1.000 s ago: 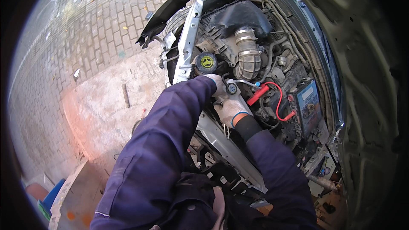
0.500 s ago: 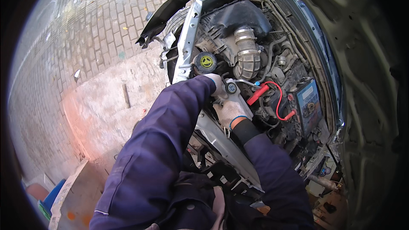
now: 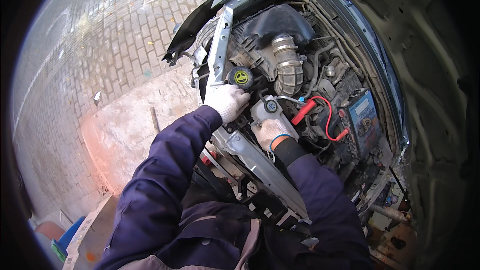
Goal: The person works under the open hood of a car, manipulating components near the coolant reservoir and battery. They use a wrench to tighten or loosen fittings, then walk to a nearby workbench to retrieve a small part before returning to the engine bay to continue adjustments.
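Inside an open engine bay, a pale plastic fluid reservoir (image 3: 261,112) with a dark round cap (image 3: 271,106) sits behind the front crossbeam. My right hand (image 3: 270,133), in a white knit glove with a blue cuff edge, is closed on the reservoir's near end; its fingertips are partly hidden. My left hand (image 3: 228,103), gloved alike, lies at the metal crossbeam (image 3: 218,52), just below a black cap with a yellow symbol (image 3: 241,77). Its fingers are bent and drawn together, pointing at the reservoir but apart from it. What they hold, if anything, is hidden.
A red clamp handle (image 3: 303,112) with a red cable lies right of the reservoir, leading to a blue-labelled battery (image 3: 364,120). Beyond are a ribbed intake hose (image 3: 288,74) and a black air box (image 3: 280,22). The raised hood (image 3: 425,95) hangs at the right.
My left hand has let go of the reservoir's far side and moved left to the crossbeam. My right hand stays on the reservoir. The view has shifted slightly.
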{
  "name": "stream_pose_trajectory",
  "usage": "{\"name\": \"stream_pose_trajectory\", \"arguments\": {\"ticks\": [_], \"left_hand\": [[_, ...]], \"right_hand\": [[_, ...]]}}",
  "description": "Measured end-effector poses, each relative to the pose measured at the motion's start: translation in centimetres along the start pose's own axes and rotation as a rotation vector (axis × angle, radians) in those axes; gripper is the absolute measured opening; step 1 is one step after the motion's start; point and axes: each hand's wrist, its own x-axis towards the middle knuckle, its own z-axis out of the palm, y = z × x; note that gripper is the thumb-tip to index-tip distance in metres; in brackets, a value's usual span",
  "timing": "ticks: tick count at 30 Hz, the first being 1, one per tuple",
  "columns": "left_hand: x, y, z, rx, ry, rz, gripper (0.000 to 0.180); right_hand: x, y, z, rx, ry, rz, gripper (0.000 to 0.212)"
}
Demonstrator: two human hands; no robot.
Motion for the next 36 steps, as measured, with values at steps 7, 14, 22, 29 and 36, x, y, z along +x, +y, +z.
{"name": "stream_pose_trajectory", "arguments": {"ticks": [7,14,22,29,36], "left_hand": [[-0.4,-0.8,0.7,-0.082,0.126,-0.01,0.019],[-0.4,-0.6,0.4,-0.089,0.13,-0.015,0.016],[-0.3,-0.6,0.2,-0.066,0.121,-0.015,0.015],[-0.4,-0.7,0.2,-0.091,0.156,-0.01,0.016],[-0.4,-0.7,0.2,-0.075,0.11,-0.034,0.016]], "right_hand": [[0.2,1.5,-0.3,-0.676,0.375,-0.566,0.016],[-0.6,-0.1,-0.3,-0.005,-0.005,0.012,0.038],[-0.4,0.6,-0.4,-0.615,0.197,-0.336,0.023],[-0.3,0.0,0.8,-0.148,0.056,-0.03,0.036],[-0.4,0.5,-0.2,-0.322,0.063,-0.172,0.029]]}}
